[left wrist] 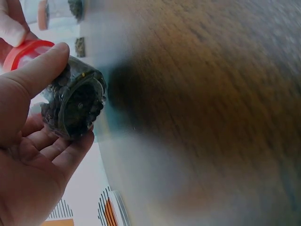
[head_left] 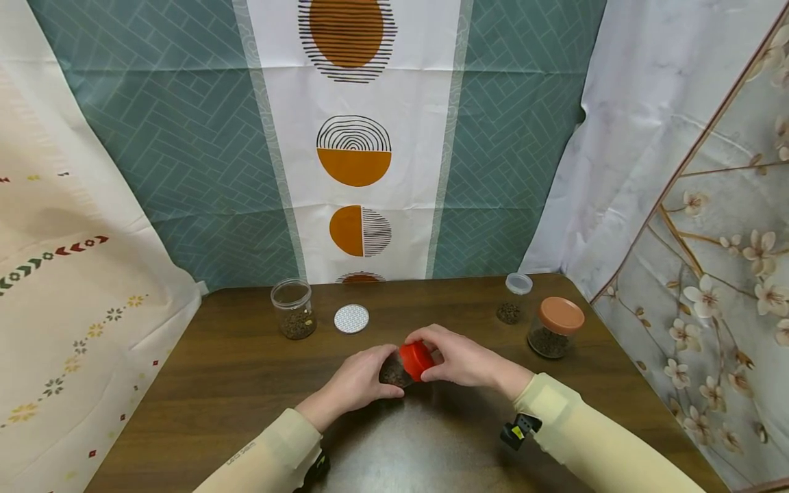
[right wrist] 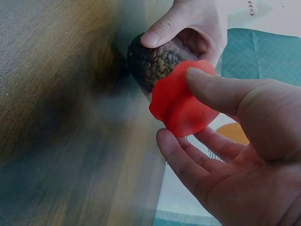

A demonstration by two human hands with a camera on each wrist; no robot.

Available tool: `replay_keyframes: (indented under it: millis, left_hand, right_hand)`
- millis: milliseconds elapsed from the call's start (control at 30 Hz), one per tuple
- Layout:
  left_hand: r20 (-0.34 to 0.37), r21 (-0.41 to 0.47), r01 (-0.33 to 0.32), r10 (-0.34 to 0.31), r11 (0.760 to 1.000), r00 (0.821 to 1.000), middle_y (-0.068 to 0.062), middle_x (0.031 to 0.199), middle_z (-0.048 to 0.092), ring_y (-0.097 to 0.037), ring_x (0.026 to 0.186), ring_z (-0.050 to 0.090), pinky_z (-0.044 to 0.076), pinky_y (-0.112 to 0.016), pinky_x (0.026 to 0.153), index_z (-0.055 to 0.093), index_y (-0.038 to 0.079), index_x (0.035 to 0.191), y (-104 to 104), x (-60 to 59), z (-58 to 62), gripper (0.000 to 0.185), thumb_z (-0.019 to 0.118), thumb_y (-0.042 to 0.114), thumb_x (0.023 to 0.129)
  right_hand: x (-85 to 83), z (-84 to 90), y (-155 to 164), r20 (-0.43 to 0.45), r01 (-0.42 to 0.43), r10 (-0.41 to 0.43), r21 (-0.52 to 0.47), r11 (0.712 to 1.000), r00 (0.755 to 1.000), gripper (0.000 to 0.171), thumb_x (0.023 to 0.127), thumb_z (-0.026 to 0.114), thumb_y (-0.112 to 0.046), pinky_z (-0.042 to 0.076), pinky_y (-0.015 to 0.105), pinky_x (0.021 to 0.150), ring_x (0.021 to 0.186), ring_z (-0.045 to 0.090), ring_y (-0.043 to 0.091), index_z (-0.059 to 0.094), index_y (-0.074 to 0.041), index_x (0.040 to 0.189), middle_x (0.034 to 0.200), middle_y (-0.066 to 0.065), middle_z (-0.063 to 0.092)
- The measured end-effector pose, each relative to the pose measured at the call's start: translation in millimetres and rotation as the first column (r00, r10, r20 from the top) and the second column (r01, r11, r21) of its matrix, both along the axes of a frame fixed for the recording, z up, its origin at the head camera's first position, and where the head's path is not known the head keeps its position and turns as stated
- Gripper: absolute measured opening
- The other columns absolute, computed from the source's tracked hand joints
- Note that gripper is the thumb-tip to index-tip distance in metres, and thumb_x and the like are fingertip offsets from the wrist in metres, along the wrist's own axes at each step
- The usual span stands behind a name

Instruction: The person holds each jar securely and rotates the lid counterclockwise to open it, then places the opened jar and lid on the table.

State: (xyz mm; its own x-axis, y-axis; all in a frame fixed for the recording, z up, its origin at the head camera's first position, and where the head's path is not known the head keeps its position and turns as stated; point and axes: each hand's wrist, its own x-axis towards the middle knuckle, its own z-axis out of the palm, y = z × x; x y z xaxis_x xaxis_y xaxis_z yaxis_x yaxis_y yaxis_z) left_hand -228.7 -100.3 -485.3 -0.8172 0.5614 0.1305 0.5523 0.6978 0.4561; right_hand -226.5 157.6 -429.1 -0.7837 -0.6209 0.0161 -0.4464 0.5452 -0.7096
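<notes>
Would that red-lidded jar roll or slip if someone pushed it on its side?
It would probably roll, since the jar is round, but perhaps bumpily: its red lid has a wavy edge. The jar looks smooth, so possibly slippery.

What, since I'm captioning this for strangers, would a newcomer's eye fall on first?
Probably the bright red lid, pinched by the right hand on a tilted jar that the left hand grips over the table. Next, likely the big orange circle high on the cloth hanging behind.
</notes>
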Motion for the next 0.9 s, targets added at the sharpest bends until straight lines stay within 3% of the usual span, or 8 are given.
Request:
replay_keyframes:
  millis: [133,233,333,500,567,767,900]
  left_hand:
    - [0.001,-0.002,-0.003,0.003,1.0,1.0,-0.01,0.131,0.073,-0.026,0.111,0.07,0.059,-0.048,0.095,0.064,0.004,0.142,1,0.3,-0.8,0.073,0.099,0.035,0.085]
    - [0.002,0.002,-0.002,0.002,1.0,1.0,-0.01,0.132,0.073,-0.026,0.112,0.071,0.059,-0.049,0.096,0.064,0.004,0.143,1,0.8,-1.4,0.074,0.099,0.035,0.085]
    - [0.001,0.008,-0.002,0.002,1.0,1.0,-0.01,0.133,0.073,-0.026,0.111,0.071,0.059,-0.048,0.096,0.064,0.004,0.144,1,1.3,-1.9,0.075,0.099,0.035,0.085]
    - [-0.006,0.009,-0.003,0.003,1.0,1.0,-0.009,0.13,0.073,-0.024,0.109,0.071,0.059,-0.046,0.093,0.064,0.004,0.142,1,1.3,-2.7,0.073,0.099,0.034,0.085]
    - [-0.008,0.008,-0.003,0.003,1.0,1.0,-0.009,0.13,0.074,-0.024,0.108,0.071,0.059,-0.046,0.093,0.064,0.004,0.142,1,1.4,-2.5,0.074,0.099,0.034,0.085]
    - [0.0,0.011,-0.011,0.011,1.0,1.0,-0.011,0.133,0.073,-0.026,0.112,0.071,0.059,-0.048,0.095,0.064,0.003,0.144,1,1.8,-1.6,0.075,0.099,0.035,0.085]
    - [0.003,0.009,-0.012,0.012,1.0,1.0,-0.012,0.135,0.072,-0.027,0.114,0.071,0.058,-0.049,0.096,0.063,0.002,0.145,1,2.0,-1.4,0.077,0.099,0.036,0.085]
  right_hand:
    - [-0.4,-1.2,0,0.01,-0.008,0.008,-0.012,1.0,1.0,0.068,0.094,0.09,-0.011,0.059,0.051,0.103,0.125,0.065,0.029,0.058,-0.014,0.154,0.144,0.01,0.059]
    - [-0.1,-1.7,1,0.016,0.02,-0.02,0.001,1.0,1.0,0.074,0.097,0.089,-0.024,0.058,0.052,0.104,0.128,0.065,0.032,0.052,-0.015,0.16,0.148,0.014,0.058]
    - [-0.1,-1.7,0,0.009,0.107,-0.108,0.06,0.992,0.994,0.072,0.102,0.082,-0.039,0.058,0.054,0.102,0.125,0.068,0.032,0.051,-0.017,0.163,0.146,0.015,0.062]
    - [-1.7,-1.7,-4,-0.003,0.246,-0.25,0.179,0.953,0.968,0.065,0.109,0.065,-0.056,0.058,0.053,0.1,0.115,0.074,0.025,0.055,-0.017,0.16,0.131,0.006,0.075]
    - [-1.9,-1.3,-6,0.009,0.259,-0.266,0.2,0.945,0.964,0.064,0.109,0.063,-0.058,0.06,0.051,0.096,0.109,0.075,0.023,0.057,-0.016,0.158,0.128,0.005,0.076]
    - [-1.0,-1.6,-11,0.103,0.242,-0.263,0.176,0.954,0.959,0.063,0.107,0.07,-0.053,0.061,0.037,0.068,0.075,0.075,0.025,0.059,-0.012,0.154,0.119,0.006,0.074]
    - [0.0,-2.0,-11,0.102,0.231,-0.25,0.165,0.959,0.963,0.062,0.105,0.074,-0.051,0.06,0.034,0.064,0.073,0.074,0.024,0.061,-0.011,0.151,0.115,0.006,0.073]
